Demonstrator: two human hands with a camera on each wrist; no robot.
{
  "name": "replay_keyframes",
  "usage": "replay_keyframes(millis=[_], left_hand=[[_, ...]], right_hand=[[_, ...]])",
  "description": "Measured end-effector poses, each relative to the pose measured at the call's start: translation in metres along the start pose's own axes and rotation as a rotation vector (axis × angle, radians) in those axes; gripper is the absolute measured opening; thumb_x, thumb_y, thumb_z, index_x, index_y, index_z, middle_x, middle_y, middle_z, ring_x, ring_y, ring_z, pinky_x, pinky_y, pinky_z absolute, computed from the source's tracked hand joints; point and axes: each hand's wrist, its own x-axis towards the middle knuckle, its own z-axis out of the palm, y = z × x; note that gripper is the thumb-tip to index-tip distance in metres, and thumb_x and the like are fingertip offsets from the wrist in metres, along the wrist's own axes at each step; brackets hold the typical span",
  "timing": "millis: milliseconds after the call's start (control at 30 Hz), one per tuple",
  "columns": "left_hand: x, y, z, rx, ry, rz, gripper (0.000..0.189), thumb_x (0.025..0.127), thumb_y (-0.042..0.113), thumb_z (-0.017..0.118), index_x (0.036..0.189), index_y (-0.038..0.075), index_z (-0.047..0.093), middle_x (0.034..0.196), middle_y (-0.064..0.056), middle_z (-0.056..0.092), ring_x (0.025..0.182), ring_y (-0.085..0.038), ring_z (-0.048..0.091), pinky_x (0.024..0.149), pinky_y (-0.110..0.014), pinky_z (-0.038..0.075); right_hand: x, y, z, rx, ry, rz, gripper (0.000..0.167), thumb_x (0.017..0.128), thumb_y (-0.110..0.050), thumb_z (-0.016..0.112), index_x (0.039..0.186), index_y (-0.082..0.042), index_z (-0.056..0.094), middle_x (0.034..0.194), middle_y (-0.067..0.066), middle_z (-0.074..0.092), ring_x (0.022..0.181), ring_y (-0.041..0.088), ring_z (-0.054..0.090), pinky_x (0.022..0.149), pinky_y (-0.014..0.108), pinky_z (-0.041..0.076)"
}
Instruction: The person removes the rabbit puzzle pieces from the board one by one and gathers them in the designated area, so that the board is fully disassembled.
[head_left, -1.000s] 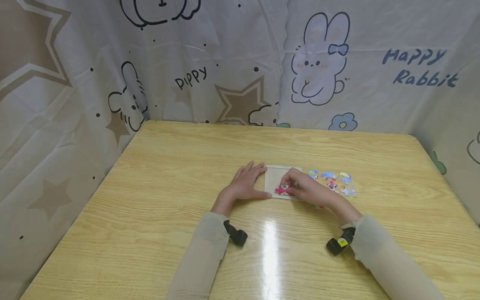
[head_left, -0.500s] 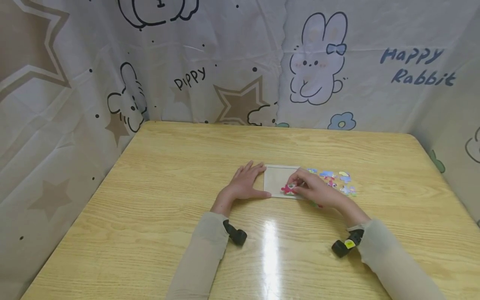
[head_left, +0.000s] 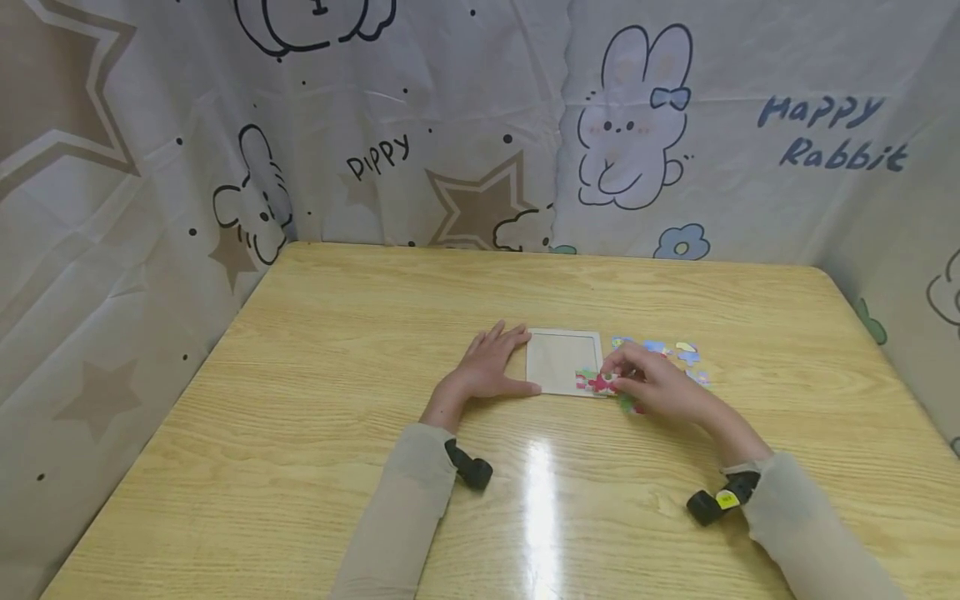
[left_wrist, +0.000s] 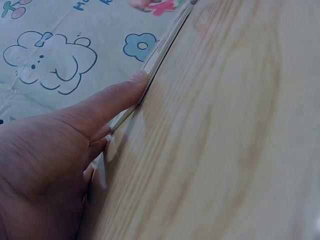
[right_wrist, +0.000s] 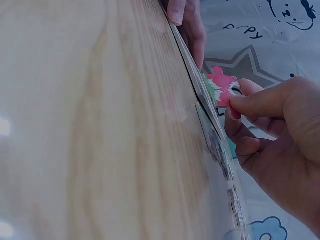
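My right hand point(head_left: 660, 385) pinches a red jigsaw puzzle piece point(head_left: 602, 383) over the lower right corner of a shallow pale puzzle tray point(head_left: 555, 354). In the right wrist view, thumb and fingers grip the piece point(right_wrist: 220, 86), which shows red, white and green print and stands tilted. Another colourful piece point(head_left: 581, 379) appears in the tray, partly covered by the held one. Along the tray's left side lies my left hand point(head_left: 491, 367), fingers spread, with fingertips near its upper left corner. The left thumb point(left_wrist: 120, 97) presses the tray's near edge.
Several loose puzzle pieces point(head_left: 686, 353) lie right of the tray, some hidden behind my right hand. One piece point(head_left: 628, 405) lies by the tray's near right corner. The wooden table point(head_left: 360, 333) backs onto a printed cloth point(head_left: 480, 100).
My right hand has moved right with the red puzzle piece, from over the tray to its lower right corner, uncovering a piece there. The left hand has stayed in place.
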Motion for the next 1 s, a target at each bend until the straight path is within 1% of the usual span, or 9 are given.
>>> replay_keyframes(millis=[100, 167, 233, 400, 567, 700, 867, 1000], left_hand=[[0.0, 0.0, 0.0, 0.002, 0.001, -0.002, 0.09, 0.083, 0.049, 0.072, 0.155, 0.016, 0.029, 0.166, 0.001, 0.018, 0.156, -0.024, 0.0, 0.128, -0.046, -0.002], [0.0, 0.0, 0.0, -0.001, 0.001, -0.003, 0.09, 0.083, 0.049, 0.072, 0.155, 0.016, 0.029, 0.166, 0.001, 0.018, 0.156, -0.024, 0.0, 0.128, -0.046, -0.002], [0.0, 0.0, 0.0, -0.002, 0.004, -0.001, 0.09, 0.083, 0.049, 0.072, 0.154, 0.016, 0.03, 0.166, 0.001, 0.018, 0.156, -0.024, 0.0, 0.128, -0.046, -0.001], [-0.001, 0.001, 0.0, 0.003, 0.003, -0.002, 0.09, 0.083, 0.05, 0.072, 0.155, 0.016, 0.029, 0.166, 0.001, 0.018, 0.156, -0.024, 0.0, 0.128, -0.046, -0.001], [-0.001, 0.0, 0.0, 0.004, 0.002, -0.003, 0.09, 0.083, 0.049, 0.072, 0.155, 0.016, 0.029, 0.166, 0.001, 0.017, 0.156, -0.024, 0.0, 0.128, -0.046, -0.002], [-0.001, 0.0, 0.001, 0.004, 0.005, 0.0, 0.09, 0.083, 0.049, 0.072, 0.155, 0.016, 0.029, 0.166, 0.001, 0.018, 0.156, -0.024, 0.0, 0.128, -0.046, -0.002], [0.0, 0.0, 0.001, 0.001, 0.007, 0.002, 0.09, 0.082, 0.049, 0.073, 0.155, 0.016, 0.029, 0.166, 0.001, 0.018, 0.156, -0.024, 0.0, 0.128, -0.046, -0.002], [0.0, 0.0, 0.001, 0.007, 0.007, 0.0, 0.091, 0.082, 0.05, 0.072, 0.155, 0.017, 0.029, 0.166, 0.002, 0.018, 0.156, -0.024, 0.0, 0.128, -0.046, -0.002]], right_hand=[[-0.006, 0.003, -0.003, -0.003, 0.019, -0.013, 0.009, 0.096, -0.005, 0.058, 0.104, -0.008, 0.061, 0.093, 0.007, 0.055, 0.072, 0.008, 0.053, 0.058, 0.02, 0.05], [-0.01, 0.004, -0.005, -0.025, 0.034, -0.028, 0.009, 0.095, -0.005, 0.059, 0.103, -0.009, 0.061, 0.094, 0.005, 0.056, 0.077, 0.007, 0.051, 0.063, 0.019, 0.048], [-0.014, 0.006, -0.007, -0.038, 0.051, -0.054, 0.009, 0.094, -0.004, 0.06, 0.101, -0.009, 0.061, 0.094, 0.003, 0.056, 0.08, 0.006, 0.05, 0.065, 0.018, 0.047], [-0.022, 0.01, -0.01, -0.061, 0.084, -0.105, 0.011, 0.093, 0.0, 0.061, 0.1, -0.008, 0.062, 0.093, 0.0, 0.057, 0.08, 0.003, 0.049, 0.066, 0.018, 0.046], [-0.031, 0.014, -0.015, -0.066, 0.097, -0.083, 0.012, 0.093, 0.0, 0.061, 0.101, -0.009, 0.062, 0.094, 0.002, 0.057, 0.08, 0.004, 0.048, 0.066, 0.017, 0.045], [-0.039, 0.016, -0.02, -0.081, 0.102, -0.057, 0.012, 0.094, -0.001, 0.06, 0.101, -0.01, 0.061, 0.092, 0.002, 0.055, 0.079, 0.003, 0.048, 0.065, 0.017, 0.044], [-0.048, 0.019, -0.025, -0.103, 0.116, -0.045, 0.013, 0.093, 0.0, 0.06, 0.101, -0.01, 0.061, 0.092, 0.002, 0.055, 0.078, 0.003, 0.049, 0.064, 0.018, 0.045], [-0.054, 0.022, -0.027, -0.11, 0.124, -0.029, 0.011, 0.094, -0.002, 0.06, 0.101, -0.009, 0.062, 0.092, 0.002, 0.056, 0.079, 0.002, 0.049, 0.065, 0.017, 0.045]])
